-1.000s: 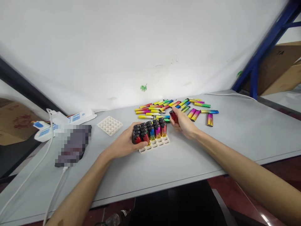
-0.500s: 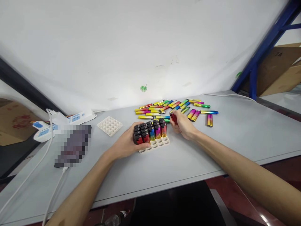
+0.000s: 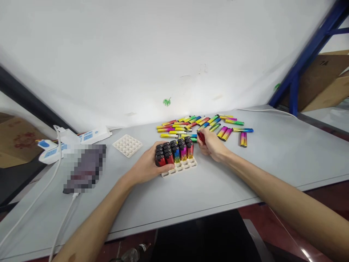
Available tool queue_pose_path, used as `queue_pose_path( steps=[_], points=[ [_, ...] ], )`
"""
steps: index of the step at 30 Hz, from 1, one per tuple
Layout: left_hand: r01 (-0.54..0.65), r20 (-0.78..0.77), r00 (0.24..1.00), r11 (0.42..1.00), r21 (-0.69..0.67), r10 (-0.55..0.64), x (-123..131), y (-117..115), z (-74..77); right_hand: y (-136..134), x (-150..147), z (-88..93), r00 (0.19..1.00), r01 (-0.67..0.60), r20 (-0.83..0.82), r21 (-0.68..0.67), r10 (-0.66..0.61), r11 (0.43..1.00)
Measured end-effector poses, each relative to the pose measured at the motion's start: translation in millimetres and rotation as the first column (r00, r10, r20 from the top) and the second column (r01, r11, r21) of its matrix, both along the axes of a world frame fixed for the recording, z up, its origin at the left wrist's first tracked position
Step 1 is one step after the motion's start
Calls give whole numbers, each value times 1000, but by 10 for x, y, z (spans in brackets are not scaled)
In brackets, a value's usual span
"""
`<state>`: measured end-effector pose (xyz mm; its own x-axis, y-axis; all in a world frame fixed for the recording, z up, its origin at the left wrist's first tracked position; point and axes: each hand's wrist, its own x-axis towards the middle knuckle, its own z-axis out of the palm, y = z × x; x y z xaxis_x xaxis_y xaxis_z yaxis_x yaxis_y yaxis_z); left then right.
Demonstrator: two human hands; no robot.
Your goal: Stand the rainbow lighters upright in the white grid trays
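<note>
Several upright lighters (image 3: 176, 155) with black tops and shiny red, blue, purple and yellow bodies stand in a cream holed tray (image 3: 186, 166). The tray's front row of holes shows bare. My left hand (image 3: 149, 163) is wrapped round the left side of the group, its thumb lying across the front of the red ones; its other fingers are mostly hidden behind. To the right of the tray, my right hand (image 3: 210, 145) is closed on a red lighter (image 3: 201, 136), apart from the others. Part of that lighter is covered by the fingers.
Loose rainbow-coloured lighters (image 3: 180, 127) lie scattered along the wall behind the tray. A second holed tray (image 3: 127, 146) sits to the left. Farther left are a power strip (image 3: 94, 135), a blurred-out dark object (image 3: 86, 169) and white cables (image 3: 63, 222). Blue posts stand at right.
</note>
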<state>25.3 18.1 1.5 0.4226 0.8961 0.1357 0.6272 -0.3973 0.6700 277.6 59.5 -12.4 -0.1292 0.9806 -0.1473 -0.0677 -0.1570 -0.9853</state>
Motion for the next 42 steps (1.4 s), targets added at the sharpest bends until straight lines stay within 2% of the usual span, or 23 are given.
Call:
queue_pose_path(
  steps=[6,11,15,17,20,22,24,26,29,31,37,42],
  points=[
    [-9,-21,1000,1000,13,10,1,-2,-2,6,12,-57,994,-22,111,133,8,991],
    [-5,-12,1000,1000,25,6,-7,3,-22,-42,103,92,970,-99,242,341,15,935],
    [-6,-19,1000,1000,25,6,-10,3,-33,-57,250,227,934,-148,356,434,-18,889],
    [-5,-21,1000,1000,25,6,-12,5,-38,-59,313,276,946,-153,326,442,1,884],
    [7,-14,1000,1000,28,-6,-15,10,-45,-88,337,319,965,-209,240,446,109,870],
    [15,-14,1000,999,34,-15,-18,14,-51,-144,287,320,963,-251,205,443,175,861],
    [17,-17,1000,999,42,-17,-21,16,-59,-228,188,289,957,-272,221,457,188,847],
    [19,-15,1000,999,47,-18,-24,17,-70,-323,65,229,943,-295,295,528,154,797],
    [29,-4,1000,999,41,-29,-33,17,-86,-434,-98,118,894,-361,446,653,46,666],
    [32,4,999,999,35,-32,-39,19,-96,-467,-159,64,855,-383,516,686,-43,619],
    [36,-7,999,998,50,-36,-43,30,-101,-443,-165,61,787,-438,604,692,-127,574],
    [13,-35,999,1000,23,-12,-32,19,-65,-418,-185,33,655,-473,720,627,-230,619]
  ],
)
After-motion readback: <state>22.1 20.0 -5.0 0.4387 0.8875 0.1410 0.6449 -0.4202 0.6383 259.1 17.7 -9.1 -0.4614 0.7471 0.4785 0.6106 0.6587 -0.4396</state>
